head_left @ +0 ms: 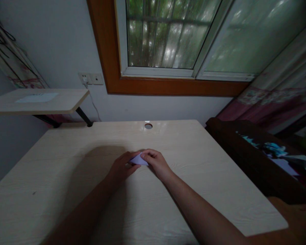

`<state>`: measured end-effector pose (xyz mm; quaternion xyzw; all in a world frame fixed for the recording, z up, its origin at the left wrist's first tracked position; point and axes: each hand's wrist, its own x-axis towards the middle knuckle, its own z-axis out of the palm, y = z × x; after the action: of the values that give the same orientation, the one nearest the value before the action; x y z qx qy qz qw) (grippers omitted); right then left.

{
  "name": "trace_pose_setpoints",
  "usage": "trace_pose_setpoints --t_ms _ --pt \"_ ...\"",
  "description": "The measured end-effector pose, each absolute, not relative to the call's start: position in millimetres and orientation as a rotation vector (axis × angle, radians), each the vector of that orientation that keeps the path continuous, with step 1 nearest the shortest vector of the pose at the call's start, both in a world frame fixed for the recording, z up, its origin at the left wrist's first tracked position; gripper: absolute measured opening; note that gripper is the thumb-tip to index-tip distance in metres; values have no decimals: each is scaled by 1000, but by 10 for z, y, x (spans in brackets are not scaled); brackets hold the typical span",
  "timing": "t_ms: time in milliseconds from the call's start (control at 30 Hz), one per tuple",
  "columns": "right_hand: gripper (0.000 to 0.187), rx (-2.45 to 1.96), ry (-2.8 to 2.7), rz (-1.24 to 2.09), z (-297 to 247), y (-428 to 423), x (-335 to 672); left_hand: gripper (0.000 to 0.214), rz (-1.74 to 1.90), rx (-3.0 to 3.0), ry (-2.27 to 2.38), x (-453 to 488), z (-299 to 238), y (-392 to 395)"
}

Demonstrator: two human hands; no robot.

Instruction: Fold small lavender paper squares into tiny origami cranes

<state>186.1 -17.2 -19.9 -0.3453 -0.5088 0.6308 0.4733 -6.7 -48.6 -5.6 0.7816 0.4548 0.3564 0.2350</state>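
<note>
A small folded piece of pale lilac paper [138, 159] lies near the middle of a light wooden desk [66, 177]. My left hand [122, 166] rests on the desk with its fingers pressed onto the paper's left side. From the other side, my right hand [156, 161] pinches the paper's right upper edge with curled fingers. Both hands meet over the paper, and part of it is hidden under the fingers.
A round cable hole [148, 126] sits near the desk's far edge. A raised side shelf [38, 101] with a white sheet stands at the left. A dark wooden bed frame [252, 160] borders the right side. A window and wall sockets [91, 79] are behind.
</note>
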Motion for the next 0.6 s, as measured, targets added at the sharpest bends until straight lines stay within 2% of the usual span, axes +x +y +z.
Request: trace_pose_setpoints --t_ms 600 --pt "31 -829 -1214 1557 -147 -195 1844 40 1002 2185 1236 -57 -37 -486"
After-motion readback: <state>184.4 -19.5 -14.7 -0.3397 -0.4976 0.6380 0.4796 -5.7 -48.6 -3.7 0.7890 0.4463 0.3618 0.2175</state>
